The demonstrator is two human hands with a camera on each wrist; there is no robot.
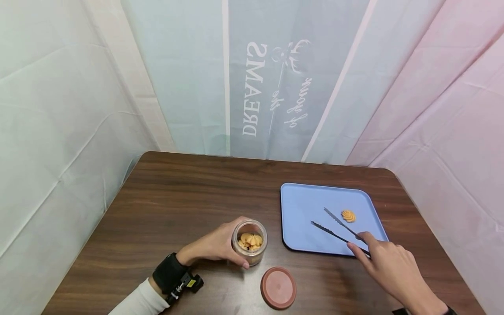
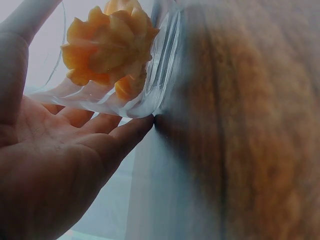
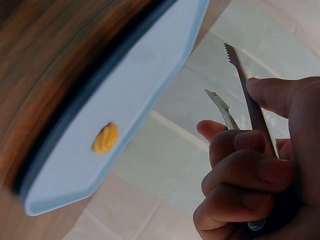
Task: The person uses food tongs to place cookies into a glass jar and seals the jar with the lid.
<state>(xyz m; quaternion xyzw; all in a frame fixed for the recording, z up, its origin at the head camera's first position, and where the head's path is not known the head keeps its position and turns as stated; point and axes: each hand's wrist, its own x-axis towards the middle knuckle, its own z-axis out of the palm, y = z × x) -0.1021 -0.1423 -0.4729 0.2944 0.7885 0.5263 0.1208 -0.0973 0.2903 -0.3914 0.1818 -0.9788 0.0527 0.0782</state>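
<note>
My left hand (image 1: 214, 243) holds a clear glass jar (image 1: 257, 259), its thumb and fingers around the side. Inside the open jar lie several golden piped cookies (image 1: 250, 240), seen through the glass in the left wrist view. My right hand (image 1: 397, 267) grips metal tongs (image 3: 254, 105) with serrated tips. The tongs' arms are spread, with nothing between them, above a light blue tray (image 1: 305, 203). A single swirled cookie (image 1: 348, 216) lies on the tray, just beyond and to the right of the tongs' tips.
A round reddish-brown lid (image 1: 278, 288) lies on the dark wooden table (image 1: 189, 188), between the jar and the right hand, nearer the front edge. Pale curtains (image 1: 189, 78) with printed lettering hang behind the table and along both sides.
</note>
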